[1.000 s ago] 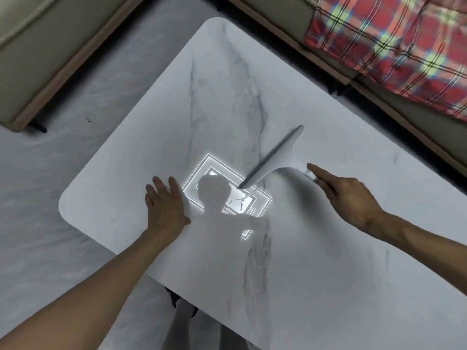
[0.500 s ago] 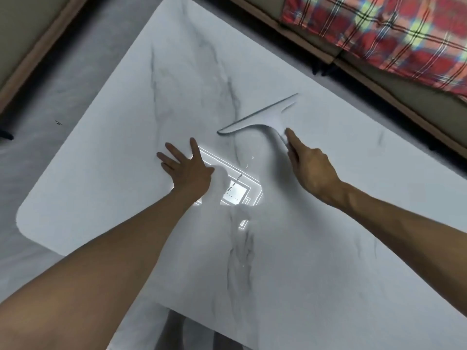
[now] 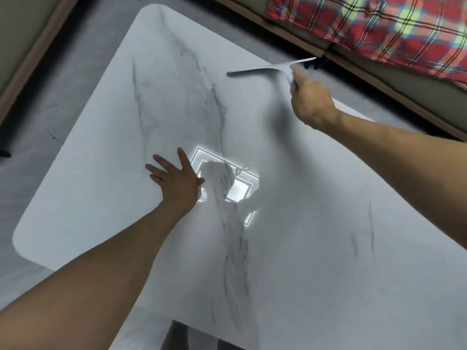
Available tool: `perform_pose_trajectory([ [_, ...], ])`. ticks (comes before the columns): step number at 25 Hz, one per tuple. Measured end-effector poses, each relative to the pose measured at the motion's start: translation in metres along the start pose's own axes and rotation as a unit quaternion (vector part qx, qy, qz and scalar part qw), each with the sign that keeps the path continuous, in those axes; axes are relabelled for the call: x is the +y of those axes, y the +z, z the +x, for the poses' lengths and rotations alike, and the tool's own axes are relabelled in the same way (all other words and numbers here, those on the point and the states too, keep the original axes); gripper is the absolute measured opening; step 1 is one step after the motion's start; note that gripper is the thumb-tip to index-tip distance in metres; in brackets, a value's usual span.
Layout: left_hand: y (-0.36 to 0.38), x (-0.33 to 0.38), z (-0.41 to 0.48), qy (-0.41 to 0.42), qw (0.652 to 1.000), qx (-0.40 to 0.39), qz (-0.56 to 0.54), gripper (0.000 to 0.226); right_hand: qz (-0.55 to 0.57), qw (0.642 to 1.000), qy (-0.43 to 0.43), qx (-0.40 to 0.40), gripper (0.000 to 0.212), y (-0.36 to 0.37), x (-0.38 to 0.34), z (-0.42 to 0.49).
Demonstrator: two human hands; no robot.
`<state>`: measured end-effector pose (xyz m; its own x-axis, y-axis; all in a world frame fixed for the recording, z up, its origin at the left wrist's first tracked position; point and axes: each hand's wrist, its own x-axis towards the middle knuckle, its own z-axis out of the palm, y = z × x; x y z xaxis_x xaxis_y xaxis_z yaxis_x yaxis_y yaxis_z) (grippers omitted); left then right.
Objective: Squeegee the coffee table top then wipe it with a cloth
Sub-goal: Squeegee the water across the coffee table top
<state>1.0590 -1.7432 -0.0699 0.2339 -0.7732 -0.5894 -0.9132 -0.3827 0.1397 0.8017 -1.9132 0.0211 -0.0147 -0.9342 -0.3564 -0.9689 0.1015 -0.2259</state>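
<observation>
The white marble coffee table top [image 3: 106, 152] fills most of the view, with grey veins and a bright reflection of a ceiling light near its middle. My right hand [image 3: 312, 102] is closed around the handle of a grey squeegee [image 3: 267, 69]. Its blade lies near the table's far edge, and one end reaches past the edge. My left hand [image 3: 177, 181] rests flat on the table near the middle, fingers spread, holding nothing. No cloth is in view.
A sofa with a wooden base [image 3: 394, 89] runs along the far right, with a red plaid blanket [image 3: 379, 29] on it. Another sofa's wooden edge [image 3: 32, 61] is at the upper left. Grey floor [image 3: 63, 102] surrounds the table.
My right hand has pushed the squeegee away from me, from the table's middle to its far edge. My left hand has stayed flat beside the light's reflection.
</observation>
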Motion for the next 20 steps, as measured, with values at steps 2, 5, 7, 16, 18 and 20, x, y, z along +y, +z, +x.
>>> perform_pose_trajectory([
  [2,0.002,-0.002,0.001,0.004,1.0,0.006,0.005,0.091,0.008,1.0,0.029,-0.008,0.044,0.016,0.005,-0.02],
  [5,0.004,-0.004,0.001,0.011,1.0,0.011,0.005,0.091,0.016,0.999,0.035,-0.033,0.05,0.041,0.029,-0.103],
  [7,0.004,-0.004,0.002,0.015,1.0,0.011,0.009,0.091,-0.003,0.995,0.036,-0.091,0.055,0.043,0.048,-0.164],
  [16,0.012,-0.012,0.01,0.034,0.999,0.01,0.003,0.095,0.07,0.984,0.155,0.049,0.044,-0.006,0.099,-0.084],
  [18,0.014,-0.016,0.014,0.035,0.999,0.009,0.004,0.096,0.103,0.973,0.202,0.032,0.041,0.003,0.099,-0.077],
  [20,0.014,-0.018,0.015,0.029,1.0,0.011,0.004,0.096,0.107,0.97,0.217,0.009,0.039,0.022,0.093,-0.1],
])
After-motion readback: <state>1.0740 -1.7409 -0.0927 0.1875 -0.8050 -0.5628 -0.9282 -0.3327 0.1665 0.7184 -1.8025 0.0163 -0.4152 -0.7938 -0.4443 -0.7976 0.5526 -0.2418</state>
